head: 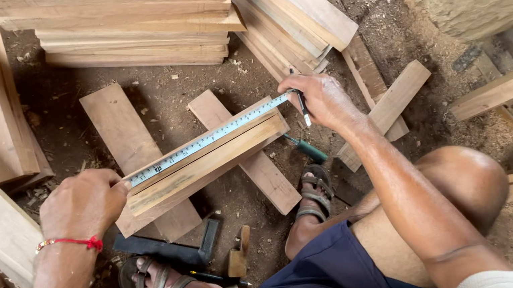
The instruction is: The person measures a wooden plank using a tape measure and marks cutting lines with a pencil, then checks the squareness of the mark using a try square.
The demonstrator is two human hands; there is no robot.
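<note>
A stack of boards (131, 30) lies at the far edge of the sawdust-strewn dirt floor (220, 82). Nearer, a wooden plank (205, 165) rests across two flat boards (127, 143), running diagonally between both hands. A tape measure (202, 142) stretches along the plank's top edge. The left hand (83, 205), arm reaching forward with a red thread at the wrist, is curled closed over the tape's near end at the plank's left end. The right hand (323, 97), wrist bent downward, pinches a pencil (302, 106) against the tape's far end at the plank's right corner.
</note>
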